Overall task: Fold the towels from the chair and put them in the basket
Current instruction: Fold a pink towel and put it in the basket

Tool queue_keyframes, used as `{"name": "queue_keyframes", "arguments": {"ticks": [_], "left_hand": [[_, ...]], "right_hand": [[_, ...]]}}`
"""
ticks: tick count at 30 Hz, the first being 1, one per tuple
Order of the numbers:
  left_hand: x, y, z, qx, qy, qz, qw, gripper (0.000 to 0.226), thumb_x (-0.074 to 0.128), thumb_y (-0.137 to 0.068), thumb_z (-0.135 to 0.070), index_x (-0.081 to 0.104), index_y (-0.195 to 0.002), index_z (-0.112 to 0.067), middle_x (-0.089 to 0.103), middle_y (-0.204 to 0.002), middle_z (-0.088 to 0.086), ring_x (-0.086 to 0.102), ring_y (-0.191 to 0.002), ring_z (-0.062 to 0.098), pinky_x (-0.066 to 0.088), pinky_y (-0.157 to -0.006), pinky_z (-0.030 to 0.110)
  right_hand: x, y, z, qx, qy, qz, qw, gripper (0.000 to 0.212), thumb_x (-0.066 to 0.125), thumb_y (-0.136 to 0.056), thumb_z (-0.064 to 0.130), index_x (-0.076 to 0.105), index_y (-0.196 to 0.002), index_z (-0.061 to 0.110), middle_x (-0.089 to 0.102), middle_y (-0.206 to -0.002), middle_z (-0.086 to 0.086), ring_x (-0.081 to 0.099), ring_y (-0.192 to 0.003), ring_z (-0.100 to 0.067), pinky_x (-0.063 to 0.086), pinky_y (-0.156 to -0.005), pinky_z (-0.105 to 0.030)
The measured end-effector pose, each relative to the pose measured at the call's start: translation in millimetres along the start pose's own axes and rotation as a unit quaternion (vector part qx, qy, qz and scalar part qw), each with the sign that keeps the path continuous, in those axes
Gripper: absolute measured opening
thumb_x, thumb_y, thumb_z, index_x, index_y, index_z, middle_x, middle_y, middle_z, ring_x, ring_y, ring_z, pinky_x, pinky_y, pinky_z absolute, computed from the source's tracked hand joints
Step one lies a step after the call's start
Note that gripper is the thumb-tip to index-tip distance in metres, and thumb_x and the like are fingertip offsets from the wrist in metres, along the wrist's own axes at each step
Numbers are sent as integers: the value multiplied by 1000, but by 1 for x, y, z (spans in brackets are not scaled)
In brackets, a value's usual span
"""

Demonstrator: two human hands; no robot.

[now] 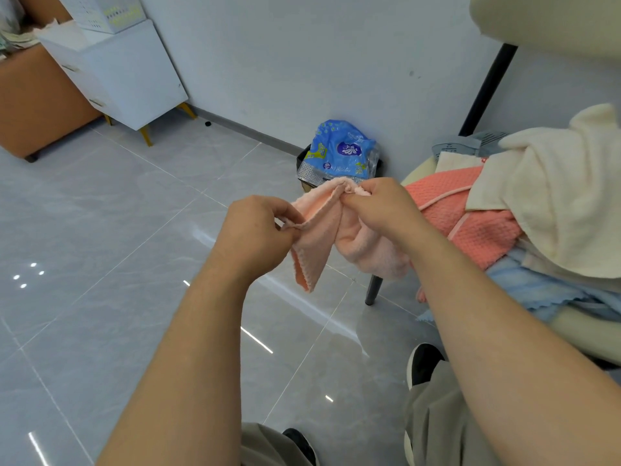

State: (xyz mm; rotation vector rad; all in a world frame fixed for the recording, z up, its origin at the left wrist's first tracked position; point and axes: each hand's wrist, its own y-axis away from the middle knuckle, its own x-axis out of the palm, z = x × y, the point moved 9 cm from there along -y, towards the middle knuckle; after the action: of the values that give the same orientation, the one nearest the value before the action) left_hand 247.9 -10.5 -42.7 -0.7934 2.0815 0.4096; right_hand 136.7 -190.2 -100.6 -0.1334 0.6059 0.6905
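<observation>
Several towels [524, 210] wait on the chair [578, 327] at right while the left hand [255, 230] and right hand [383, 205] pinch an unfolded pink towel [322, 237]; no basket shows.

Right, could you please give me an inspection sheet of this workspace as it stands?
Surface: grey tiled floor, glossy.
Job's things: pink towel held up, not yet folded; coral towel, cream towel and blue towel heaped on the chair.
Clutter: blue tissue pack in a black bin by the wall.
Hands: left hand and right hand each pinch the pink towel's edge.
Cables: nothing seen.
Surroundings: white cabinet.
</observation>
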Motion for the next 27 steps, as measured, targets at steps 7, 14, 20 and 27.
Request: {"name": "queue_keyframes", "arguments": {"ticks": [7,14,20,27], "left_hand": [[-12,1,-3,10,7,-61,998,3,71,-88,-26,72,-88,-23,63,-78,-14,62,-75,4,44,-60,16],[-17,2,-1,-3,38,-93,995,4,65,-87,-20,66,-85,-17,64,-73,-5,61,-75,13,50,-66,30],[-17,0,1,-2,31,-96,995,5,62,-94,-23,61,-93,-18,62,-79,-5,59,-75,9,49,-65,27],[-22,-4,19,-40,28,-119,992,2,56,-93,-16,58,-94,-16,60,-82,-4,56,-75,11,48,-63,28]], "right_hand": [[-1,1,4,-10,6,0,1000,33,60,-90,37,66,-79,6,69,-76,-7,66,-78,-24,52,-72,-40],[2,1,2,-14,11,11,1000,31,62,-91,37,62,-68,17,62,-64,8,61,-71,-15,47,-68,-34],[3,2,3,-20,18,21,999,34,63,-93,36,58,-63,20,58,-61,9,57,-68,-13,42,-64,-32],[6,1,-1,-8,-17,36,999,32,65,-90,50,67,-77,21,66,-68,15,62,-69,-4,44,-62,-25]]}}
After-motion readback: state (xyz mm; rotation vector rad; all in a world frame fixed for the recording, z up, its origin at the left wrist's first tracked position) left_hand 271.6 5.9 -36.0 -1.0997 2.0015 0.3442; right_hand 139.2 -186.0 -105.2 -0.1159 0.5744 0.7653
